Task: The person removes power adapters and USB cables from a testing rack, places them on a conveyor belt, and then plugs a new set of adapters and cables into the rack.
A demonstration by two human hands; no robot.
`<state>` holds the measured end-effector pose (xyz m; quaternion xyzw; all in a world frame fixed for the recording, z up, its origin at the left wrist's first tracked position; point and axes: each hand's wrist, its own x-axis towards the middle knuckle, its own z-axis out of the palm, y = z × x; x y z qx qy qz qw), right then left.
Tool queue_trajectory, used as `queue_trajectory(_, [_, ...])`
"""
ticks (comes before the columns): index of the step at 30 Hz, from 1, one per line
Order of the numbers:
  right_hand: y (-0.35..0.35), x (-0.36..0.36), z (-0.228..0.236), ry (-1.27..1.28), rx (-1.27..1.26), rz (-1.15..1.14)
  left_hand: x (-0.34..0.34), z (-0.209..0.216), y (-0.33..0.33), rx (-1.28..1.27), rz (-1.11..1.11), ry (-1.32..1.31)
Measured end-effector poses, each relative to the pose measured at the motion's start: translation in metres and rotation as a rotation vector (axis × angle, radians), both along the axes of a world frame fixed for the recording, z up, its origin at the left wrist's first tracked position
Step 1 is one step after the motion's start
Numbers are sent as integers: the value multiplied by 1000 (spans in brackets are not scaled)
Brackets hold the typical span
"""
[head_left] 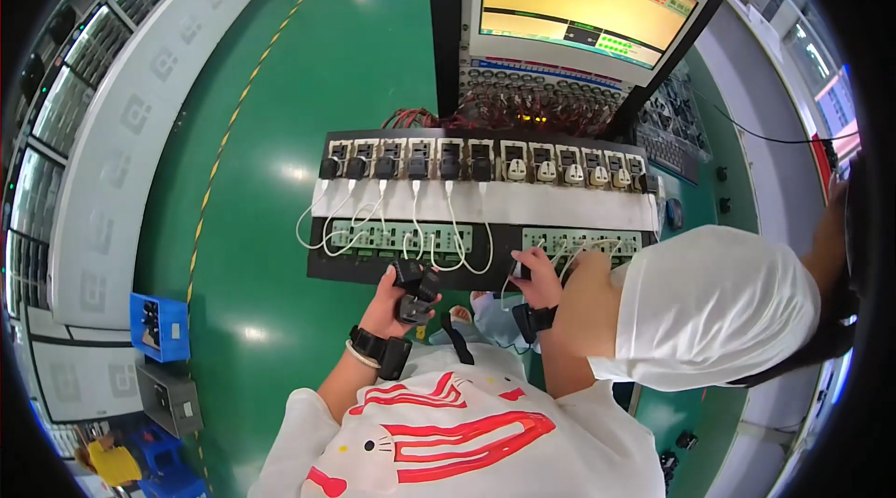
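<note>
The person's left hand [379,313] is curling around a bunch of small black blocks [413,310], holding them at the near edge of the black board [499,238]. The right hand [539,281] is pinching a small dark piece [519,269] near the right green strip [537,241]. Another person's white sleeve [714,302] is coming in from the right. Black plugs [418,165] are sitting in sockets across the board, and white cords [415,209] are running down toward the left green strip [459,237].
</note>
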<state>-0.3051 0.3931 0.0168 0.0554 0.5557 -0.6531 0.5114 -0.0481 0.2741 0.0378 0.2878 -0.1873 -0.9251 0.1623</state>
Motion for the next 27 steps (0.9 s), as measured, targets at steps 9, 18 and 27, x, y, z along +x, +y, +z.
queue_trajectory(9, [-30,-29,-6,374,-100,-252,-23,-8,-43,50,-136,20])
queue_trajectory(18, [-103,-59,-25,712,15,-380,-56,26,-96,104,-282,102])
queue_trajectory(27, [-147,-69,-18,1440,595,100,-54,18,-148,235,-183,204])
